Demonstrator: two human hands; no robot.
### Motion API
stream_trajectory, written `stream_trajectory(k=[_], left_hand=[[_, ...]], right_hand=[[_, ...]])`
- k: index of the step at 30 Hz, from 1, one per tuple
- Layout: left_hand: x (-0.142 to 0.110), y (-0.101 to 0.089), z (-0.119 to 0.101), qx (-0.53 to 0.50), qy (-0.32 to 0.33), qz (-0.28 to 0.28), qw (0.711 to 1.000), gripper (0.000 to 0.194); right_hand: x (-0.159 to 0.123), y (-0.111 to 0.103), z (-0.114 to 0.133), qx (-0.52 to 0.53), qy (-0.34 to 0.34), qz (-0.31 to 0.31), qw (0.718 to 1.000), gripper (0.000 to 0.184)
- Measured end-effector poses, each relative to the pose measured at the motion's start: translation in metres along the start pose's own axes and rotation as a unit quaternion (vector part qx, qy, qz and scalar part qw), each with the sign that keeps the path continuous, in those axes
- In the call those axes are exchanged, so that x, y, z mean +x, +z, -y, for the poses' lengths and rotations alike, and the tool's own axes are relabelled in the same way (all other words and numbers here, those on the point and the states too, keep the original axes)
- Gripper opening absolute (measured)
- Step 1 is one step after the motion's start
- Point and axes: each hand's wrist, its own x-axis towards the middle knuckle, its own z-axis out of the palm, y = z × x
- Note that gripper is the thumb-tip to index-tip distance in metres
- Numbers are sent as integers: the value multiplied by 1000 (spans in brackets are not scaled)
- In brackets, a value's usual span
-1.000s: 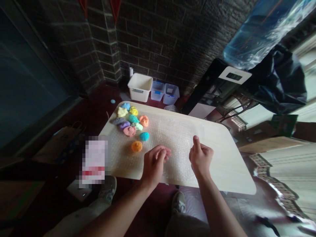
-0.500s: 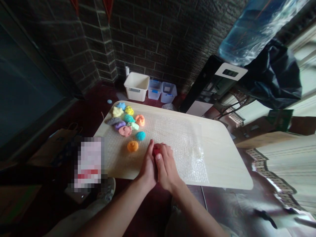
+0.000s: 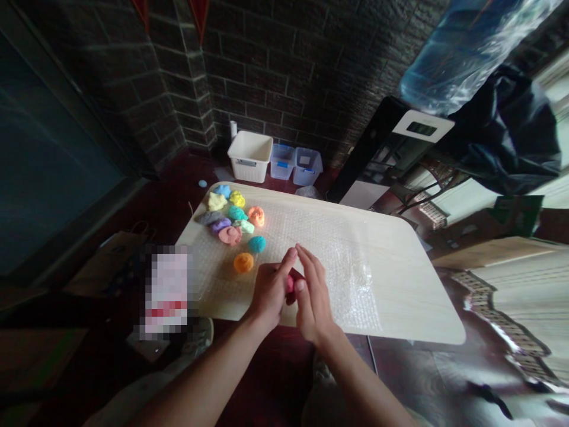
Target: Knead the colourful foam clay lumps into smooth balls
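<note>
My left hand (image 3: 270, 289) and my right hand (image 3: 312, 292) are pressed together over the near edge of a pale wooden table (image 3: 413, 284), with a red lump of clay (image 3: 290, 284) squeezed between the palms. Only a sliver of the red clay shows. Both hands hover above a sheet of bubble wrap (image 3: 329, 249) spread on the table. An orange clay lump (image 3: 243, 262) lies just left of my left hand, and a teal lump (image 3: 256, 244) sits beyond it. Several more coloured clay lumps (image 3: 231, 218) are clustered at the table's far left corner.
A white basket (image 3: 251, 155) and two clear plastic boxes (image 3: 297, 164) stand on the floor by the brick wall. A black stand with a white device (image 3: 420, 127) rises at the right. A blurred white pack (image 3: 168, 290) sits at the table's left.
My right hand swung left from the bubble wrap to meet my left hand. Both now clasp the red clay, and the palms have shifted against each other since half a second ago.
</note>
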Motion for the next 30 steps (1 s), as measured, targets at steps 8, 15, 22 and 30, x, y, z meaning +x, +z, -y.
stream_trajectory(k=[8,15,22,30], left_hand=[[11,-1,-2,-96,-35,0,995,67],[6,0,-10,-119,-103,-20,987,61],[1,1,-19,-234,-199,64,950,52],[-7,1,-9,-249,-288,137,915,48]], right_hand=[[4,0,-19,80,107,-88,987,40],[0,3,-11,62,69,-59,994,34],[2,-8,3,-58,-65,-22,996,49],[9,-13,-9,-168,-85,28,982,31]])
